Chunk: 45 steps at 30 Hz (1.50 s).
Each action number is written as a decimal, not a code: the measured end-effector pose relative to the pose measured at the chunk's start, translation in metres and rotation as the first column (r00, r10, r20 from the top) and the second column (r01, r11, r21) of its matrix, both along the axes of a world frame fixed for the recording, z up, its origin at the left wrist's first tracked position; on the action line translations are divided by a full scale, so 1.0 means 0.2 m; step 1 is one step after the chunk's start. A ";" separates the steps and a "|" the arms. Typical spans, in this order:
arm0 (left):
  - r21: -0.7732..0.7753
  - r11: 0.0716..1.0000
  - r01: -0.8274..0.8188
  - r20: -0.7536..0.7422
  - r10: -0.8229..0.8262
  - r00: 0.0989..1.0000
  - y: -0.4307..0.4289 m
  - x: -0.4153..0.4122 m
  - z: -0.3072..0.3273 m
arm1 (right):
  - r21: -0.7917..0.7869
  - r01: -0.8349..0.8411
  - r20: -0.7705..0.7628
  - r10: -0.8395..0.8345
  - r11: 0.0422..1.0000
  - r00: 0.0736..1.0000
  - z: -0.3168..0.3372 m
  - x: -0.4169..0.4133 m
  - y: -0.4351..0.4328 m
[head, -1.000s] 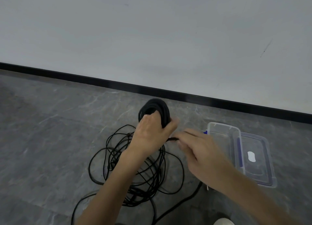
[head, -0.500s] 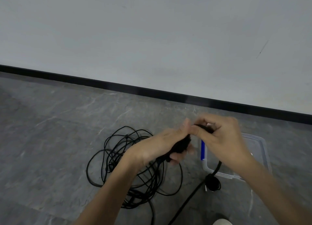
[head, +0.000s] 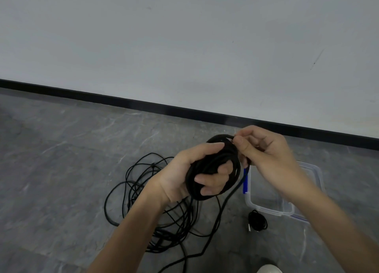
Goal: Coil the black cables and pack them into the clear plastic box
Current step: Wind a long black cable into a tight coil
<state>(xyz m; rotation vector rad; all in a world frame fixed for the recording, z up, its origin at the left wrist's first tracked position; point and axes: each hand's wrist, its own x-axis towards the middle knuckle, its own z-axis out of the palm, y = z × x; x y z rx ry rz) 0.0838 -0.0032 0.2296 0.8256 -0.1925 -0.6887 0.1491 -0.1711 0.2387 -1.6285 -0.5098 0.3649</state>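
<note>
- Head view: black cable coil (head: 213, 170) gripped in curled left hand (head: 184, 176), raised just left of clear plastic box (head: 266, 210).
- Right hand (head: 268, 153) pinching coil's top strand, above box.
- Loose cable tangle (head: 155, 201) farther left of box; small coiled cable (head: 257, 223) just beside box.

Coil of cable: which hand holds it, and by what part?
Left hand grips the coil by its left side, fingers through its middle; right hand pinches its top edge.
</note>
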 end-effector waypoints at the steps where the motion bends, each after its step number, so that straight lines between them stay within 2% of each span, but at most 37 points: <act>1: -0.056 0.998 0.002 -0.013 -0.003 1.000 0.01 0.00 0.00 | -0.003 -0.007 -0.002 0.007 1.000 1.000 0.00 0.00 0.00; 6: -0.186 0.982 -0.018 -0.053 0.008 0.999 0.03 0.01 -0.01 | -0.056 -0.021 0.004 0.022 0.998 1.000 -0.02 -0.02 0.01; 12: -0.236 0.972 0.000 0.005 0.001 1.000 0.01 0.02 -0.02 | -0.123 -0.037 0.027 0.041 0.992 0.999 -0.03 -0.03 0.02; 17: -0.408 0.908 -0.093 -0.054 0.078 0.995 0.05 0.03 -0.01 | -0.151 -0.128 -0.133 0.108 0.980 0.985 -0.08 -0.05 0.05; 26: -0.280 0.903 -0.324 -0.058 0.321 0.945 0.06 0.02 -0.01 | -0.032 -0.115 -0.465 0.087 0.993 0.881 -0.03 -0.11 0.11; 30: -0.257 0.894 -0.366 -0.049 0.366 0.929 0.06 0.01 0.00 | -0.038 -0.106 -0.478 0.075 0.994 0.875 -0.02 -0.12 0.11; 37: -0.217 0.868 -0.446 0.002 0.457 0.889 0.04 0.01 0.02 | -0.130 -0.284 -0.472 0.192 0.950 0.860 0.00 -0.14 0.10; 41: -0.141 0.797 -0.587 -0.023 0.590 0.807 0.03 0.01 0.03 | -0.195 -0.292 -0.450 0.179 0.937 0.875 -0.03 -0.15 0.11; 45: -0.097 0.729 -0.678 0.012 0.682 0.731 0.03 0.01 0.05 | -0.267 -0.340 -0.447 0.197 0.902 0.873 -0.02 -0.18 0.12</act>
